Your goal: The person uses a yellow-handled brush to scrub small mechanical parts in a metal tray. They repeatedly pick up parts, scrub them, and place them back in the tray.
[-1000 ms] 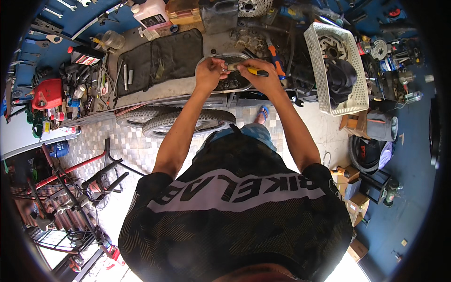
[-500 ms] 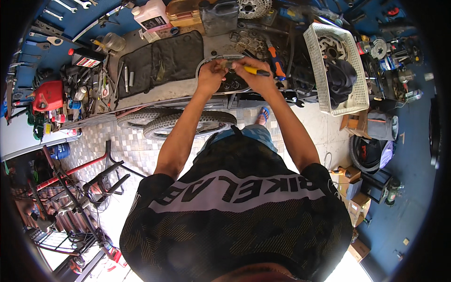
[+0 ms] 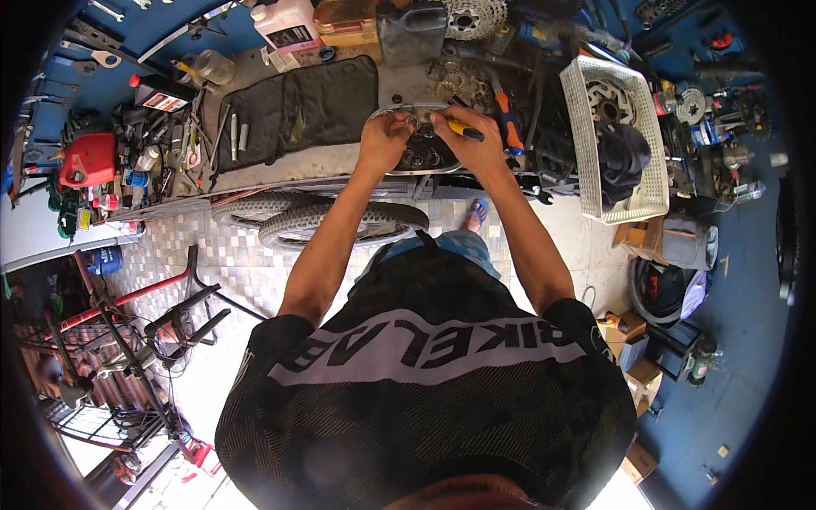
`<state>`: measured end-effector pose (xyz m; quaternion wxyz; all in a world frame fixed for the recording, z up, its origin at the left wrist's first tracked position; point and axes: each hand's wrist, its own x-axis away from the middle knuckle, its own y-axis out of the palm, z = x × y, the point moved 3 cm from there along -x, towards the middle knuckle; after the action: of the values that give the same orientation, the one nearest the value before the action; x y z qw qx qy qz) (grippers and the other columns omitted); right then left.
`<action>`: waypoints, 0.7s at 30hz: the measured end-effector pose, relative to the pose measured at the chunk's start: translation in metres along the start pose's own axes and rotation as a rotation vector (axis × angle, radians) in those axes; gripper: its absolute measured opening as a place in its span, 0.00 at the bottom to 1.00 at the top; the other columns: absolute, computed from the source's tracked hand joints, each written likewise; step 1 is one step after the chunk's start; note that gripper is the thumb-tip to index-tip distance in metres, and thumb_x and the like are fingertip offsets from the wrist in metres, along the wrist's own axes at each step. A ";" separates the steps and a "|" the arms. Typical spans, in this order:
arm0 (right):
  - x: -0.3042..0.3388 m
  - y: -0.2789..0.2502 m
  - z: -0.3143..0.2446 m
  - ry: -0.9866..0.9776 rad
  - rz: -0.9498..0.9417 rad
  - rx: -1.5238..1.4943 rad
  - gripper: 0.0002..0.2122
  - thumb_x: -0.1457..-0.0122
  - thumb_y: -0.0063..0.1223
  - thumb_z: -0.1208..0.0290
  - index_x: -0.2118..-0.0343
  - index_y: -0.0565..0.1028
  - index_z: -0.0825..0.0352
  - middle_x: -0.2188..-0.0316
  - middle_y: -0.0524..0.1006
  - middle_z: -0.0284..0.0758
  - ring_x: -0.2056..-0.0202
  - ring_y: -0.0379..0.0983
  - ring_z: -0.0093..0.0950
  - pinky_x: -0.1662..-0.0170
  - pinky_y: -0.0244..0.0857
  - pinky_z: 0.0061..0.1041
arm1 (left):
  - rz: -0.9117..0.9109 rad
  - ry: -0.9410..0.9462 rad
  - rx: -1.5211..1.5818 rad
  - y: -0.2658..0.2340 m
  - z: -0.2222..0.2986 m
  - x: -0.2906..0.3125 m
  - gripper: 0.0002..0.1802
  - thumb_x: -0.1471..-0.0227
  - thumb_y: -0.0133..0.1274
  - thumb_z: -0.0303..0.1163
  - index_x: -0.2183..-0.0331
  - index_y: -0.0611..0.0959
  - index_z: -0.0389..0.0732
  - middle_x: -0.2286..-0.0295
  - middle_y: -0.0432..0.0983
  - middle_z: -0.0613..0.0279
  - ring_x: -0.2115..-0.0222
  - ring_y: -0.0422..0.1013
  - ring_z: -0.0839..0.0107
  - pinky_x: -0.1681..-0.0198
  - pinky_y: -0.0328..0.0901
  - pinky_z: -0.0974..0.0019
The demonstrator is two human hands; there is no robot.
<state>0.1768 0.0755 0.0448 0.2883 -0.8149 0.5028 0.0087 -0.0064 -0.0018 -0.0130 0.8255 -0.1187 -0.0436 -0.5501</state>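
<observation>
Over a shallow rounded metal tray [image 3: 435,172] on the workbench, both hands are close together. My left hand [image 3: 387,140] has its fingers pinched by the tray's left side, around something small that I cannot make out. In my right hand [image 3: 472,146] is a tool with a yellow-and-black handle [image 3: 465,130], which sticks out past the back of the hand. Its working end is hidden by my fingers, close to the left fingertips. Small dark round parts [image 3: 432,159] lie in the tray beneath the hands.
A black cloth mat [image 3: 314,110] lies left of the tray. An orange-and-blue-handled tool [image 3: 508,123] is to the right, then a white plastic basket [image 3: 574,144] with a disc and dark cloth. Jugs [image 3: 412,34] and a sprocket cassette [image 3: 474,15] stand behind. Bicycle tyres [image 3: 340,225] rest below the bench.
My right hand has shifted slightly right and down with the yellow-and-black-handled tool. The hands sit lower over the tray, more of which shows. The whole view has shifted a little.
</observation>
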 end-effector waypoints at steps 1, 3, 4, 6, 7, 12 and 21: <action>0.001 -0.004 -0.010 -0.015 0.000 0.062 0.10 0.38 0.68 0.64 0.64 0.85 0.66 0.67 0.85 0.41 0.65 0.84 0.38 0.59 0.74 0.32 | 0.023 -0.022 -0.016 -0.002 -0.002 0.002 0.15 0.39 0.61 0.25 0.52 0.86 0.30 0.65 0.84 0.64 0.67 0.76 0.79 0.67 0.70 0.71; 0.000 0.004 -0.017 -0.104 0.008 -0.022 0.10 0.38 0.68 0.64 0.64 0.84 0.66 0.67 0.85 0.41 0.65 0.84 0.39 0.59 0.74 0.33 | 0.043 0.061 -0.001 -0.005 -0.009 -0.006 0.15 0.42 0.63 0.26 0.54 0.87 0.30 0.68 0.85 0.58 0.70 0.78 0.75 0.68 0.72 0.67; 0.000 0.005 -0.020 -0.145 0.016 -0.058 0.10 0.38 0.68 0.64 0.64 0.84 0.66 0.67 0.85 0.41 0.65 0.84 0.39 0.60 0.74 0.34 | 0.045 0.104 0.010 -0.003 -0.008 -0.008 0.16 0.44 0.64 0.27 0.55 0.88 0.30 0.69 0.86 0.55 0.72 0.79 0.73 0.68 0.73 0.65; 0.001 0.001 -0.021 -0.064 -0.015 0.062 0.10 0.36 0.66 0.63 0.64 0.83 0.66 0.68 0.84 0.40 0.65 0.83 0.41 0.61 0.73 0.35 | 0.088 0.111 -0.060 0.000 -0.011 -0.005 0.16 0.44 0.65 0.28 0.55 0.88 0.30 0.68 0.87 0.51 0.68 0.82 0.69 0.64 0.74 0.63; 0.004 -0.002 -0.020 -0.039 -0.008 0.067 0.10 0.36 0.66 0.63 0.64 0.83 0.66 0.68 0.84 0.40 0.66 0.82 0.42 0.61 0.73 0.36 | 0.113 0.116 -0.096 -0.001 -0.012 -0.005 0.16 0.44 0.65 0.28 0.55 0.88 0.29 0.67 0.87 0.49 0.66 0.83 0.66 0.62 0.74 0.62; 0.006 0.004 -0.027 -0.117 -0.012 0.101 0.10 0.38 0.69 0.66 0.62 0.85 0.68 0.69 0.85 0.41 0.68 0.83 0.34 0.61 0.73 0.30 | 0.044 0.124 -0.209 -0.004 -0.021 -0.013 0.16 0.42 0.62 0.27 0.53 0.87 0.28 0.67 0.86 0.56 0.69 0.77 0.74 0.66 0.71 0.68; 0.018 -0.007 0.029 0.205 -0.123 0.502 0.14 0.36 0.66 0.57 0.63 0.85 0.65 0.73 0.84 0.47 0.68 0.83 0.47 0.64 0.74 0.38 | -0.102 -0.116 0.192 -0.002 0.009 0.000 0.16 0.38 0.60 0.29 0.52 0.85 0.29 0.62 0.88 0.60 0.67 0.75 0.79 0.66 0.71 0.71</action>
<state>0.1996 0.0772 0.0181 0.4290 -0.7436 0.4651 -0.2161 -0.0075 -0.0008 -0.0041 0.8002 -0.0683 -0.1497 -0.5767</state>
